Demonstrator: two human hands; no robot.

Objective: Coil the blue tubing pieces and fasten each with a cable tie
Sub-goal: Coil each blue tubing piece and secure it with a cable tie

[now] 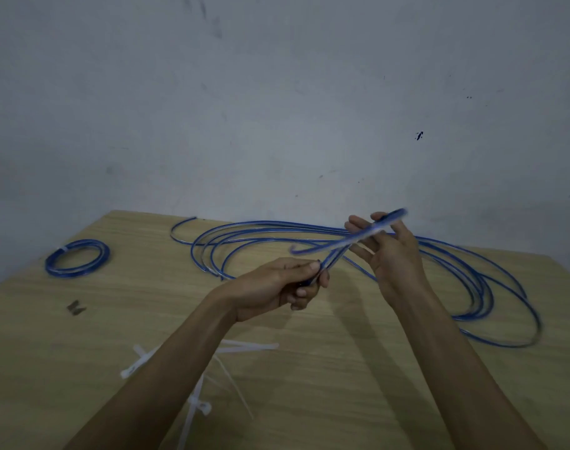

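Note:
Long blue tubing (491, 287) sprawls in loose loops over the back and right of the wooden table (66, 352). Above the table's middle, my left hand (277, 287) grips a stretch of that tubing between thumb and curled fingers. My right hand (387, 251), palm up and slightly higher, holds a blurred loop of the same tubing across its fingers, thumb pressing on top. A finished small blue coil (77, 258), bound by a white tie, lies at the far left. Several white cable ties (241, 347) lie under my left forearm near the front.
A short curved blue tubing piece (179, 230) lies by the table's back edge. A small dark scrap (76, 307) sits on the left. A grey wall (277, 108) rises right behind the table. The table's right edge slants down at the far right.

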